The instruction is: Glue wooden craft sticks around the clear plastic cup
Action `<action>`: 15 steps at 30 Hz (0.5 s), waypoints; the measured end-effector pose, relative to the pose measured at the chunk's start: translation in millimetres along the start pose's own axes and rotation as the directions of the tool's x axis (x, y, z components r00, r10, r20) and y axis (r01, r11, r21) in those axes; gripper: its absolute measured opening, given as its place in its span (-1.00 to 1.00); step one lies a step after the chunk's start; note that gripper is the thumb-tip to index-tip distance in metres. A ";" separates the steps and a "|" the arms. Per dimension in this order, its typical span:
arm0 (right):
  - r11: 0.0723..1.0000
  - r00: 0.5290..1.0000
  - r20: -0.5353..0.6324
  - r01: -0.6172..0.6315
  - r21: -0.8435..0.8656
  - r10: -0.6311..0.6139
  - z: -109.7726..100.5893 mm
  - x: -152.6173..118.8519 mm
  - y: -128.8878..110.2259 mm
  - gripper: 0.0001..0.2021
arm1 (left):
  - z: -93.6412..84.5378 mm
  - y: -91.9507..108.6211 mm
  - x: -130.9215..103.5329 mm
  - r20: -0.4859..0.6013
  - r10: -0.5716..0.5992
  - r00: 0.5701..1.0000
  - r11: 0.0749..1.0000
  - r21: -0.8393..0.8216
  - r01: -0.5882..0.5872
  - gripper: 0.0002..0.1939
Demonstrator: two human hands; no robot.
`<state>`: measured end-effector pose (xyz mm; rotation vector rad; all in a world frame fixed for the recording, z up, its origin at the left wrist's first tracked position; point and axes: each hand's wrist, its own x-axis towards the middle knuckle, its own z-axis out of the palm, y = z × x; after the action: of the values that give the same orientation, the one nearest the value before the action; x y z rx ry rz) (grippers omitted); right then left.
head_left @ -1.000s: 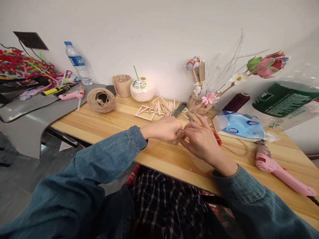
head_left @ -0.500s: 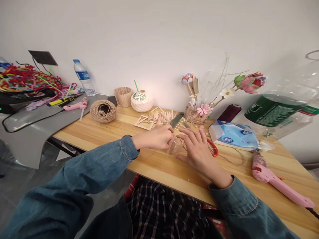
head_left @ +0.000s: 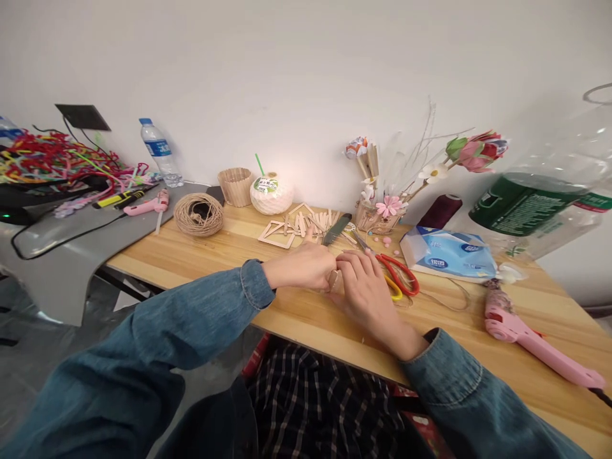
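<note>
My left hand (head_left: pixel 308 264) is closed, its thumb side up, around a small clear plastic piece (head_left: pixel 334 279) that is mostly hidden by my fingers. My right hand (head_left: pixel 366 287) bends over the same piece from the other side, fingertips meeting my left hand. Just beyond my hands lie a dark green blade-like strip (head_left: pixel 337 229) and a heap of short wooden sticks (head_left: pixel 318 222). Scissors with red and yellow handles (head_left: pixel 401 275) rest beside my right hand.
A ball of twine (head_left: pixel 198 215), a stick-walled cup (head_left: pixel 236 187) and a white coconut (head_left: pixel 271 194) stand left. Behind is a flower holder (head_left: pixel 377 217). Right are a tissue pack (head_left: pixel 449 254), a pink glue gun (head_left: pixel 540 347) and large clear bottles (head_left: pixel 526 204).
My right hand has moved in to the left and its spread fingers have closed onto the plastic piece against my left hand. The scissors show more fully.
</note>
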<state>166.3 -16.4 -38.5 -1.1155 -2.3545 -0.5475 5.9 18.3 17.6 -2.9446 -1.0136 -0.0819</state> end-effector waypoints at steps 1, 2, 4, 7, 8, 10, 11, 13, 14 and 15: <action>1.000 1.000 0.006 -0.005 -0.004 0.005 0.9 0.7 -0.4 -0.74 | -0.2 0.1 0.6 0.009 -0.003 1.000 1.000 -0.004 0.003 -0.84; 1.000 1.000 0.013 -0.008 -0.009 0.008 1.7 1.5 -0.7 -0.75 | -0.1 -0.2 1.3 0.014 -0.003 1.000 1.000 -0.010 0.003 -0.85; 1.000 1.000 0.028 -0.008 -0.020 0.009 2.9 2.8 -1.0 -0.75 | 1.0 -1.4 2.5 0.014 0.003 1.000 1.000 -0.027 -0.003 -0.86; 0.999 0.999 0.051 -0.006 -0.033 0.007 3.3 4.0 -1.0 -0.78 | 4.1 -4.3 4.1 0.005 0.006 1.000 0.999 -0.034 -0.006 -0.85; 0.999 0.998 0.057 -0.005 -0.035 0.007 3.1 4.3 -1.0 -0.79 | 5.1 -5.2 4.5 0.004 0.006 1.000 0.999 -0.036 -0.006 -0.84; 0.999 0.998 0.069 -0.002 -0.036 0.005 2.7 4.9 -0.8 -0.81 | 6.8 -6.5 5.1 0.001 0.007 1.000 0.999 -0.038 -0.006 -0.83; 0.999 0.997 0.074 -0.002 -0.035 0.004 2.6 5.3 -0.6 -0.81 | 7.4 -6.8 5.2 0.001 0.005 1.000 0.999 -0.039 -0.005 -0.82; 1.000 0.996 0.085 -0.003 -0.030 0.006 2.9 5.9 0.3 -0.82 | 8.0 -6.3 5.3 0.001 0.003 1.000 0.999 -0.034 -0.003 -0.82; 1.000 0.996 0.089 -0.005 -0.027 0.007 3.2 6.2 1.1 -0.83 | 7.8 -5.6 5.2 0.001 -0.001 1.000 1.000 -0.027 0.001 -0.83; 1.000 0.996 0.092 -0.006 -0.021 0.008 3.6 6.3 2.0 -0.83 | 7.2 -4.5 5.2 0.000 -0.008 1.000 1.000 -0.019 0.008 -0.83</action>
<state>163.5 -9.4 -37.5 -1.1806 -2.4274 -0.5301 7.5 25.3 10.7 -2.9572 -1.0307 -0.0917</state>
